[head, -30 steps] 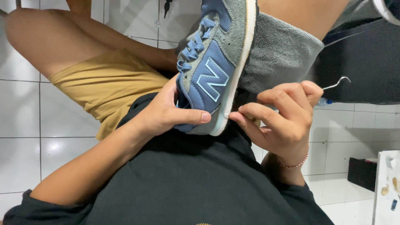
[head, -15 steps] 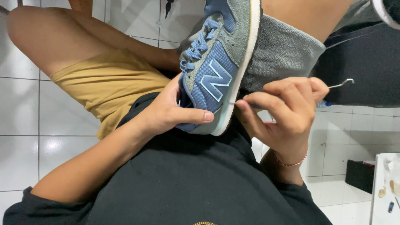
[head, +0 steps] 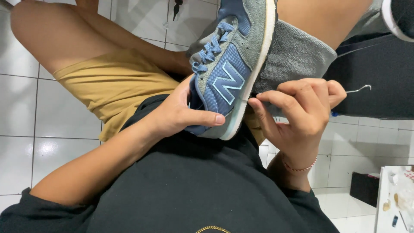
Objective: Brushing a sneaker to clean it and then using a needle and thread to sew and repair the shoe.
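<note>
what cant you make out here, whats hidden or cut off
- Head view: sneaker toe is cut by the top edge.
- Sneaker heel is covered by the left hand.
- Whatever the right hand pinches is hidden by its fingers; only a hooked wire tool shows.

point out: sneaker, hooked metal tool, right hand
blue and grey sneaker [head: 226, 77], head view, on its blue side panel.
hooked metal tool [head: 361, 88], head view, on the bare wire by the hook.
right hand [head: 302, 112], head view, on the knuckles.
</note>
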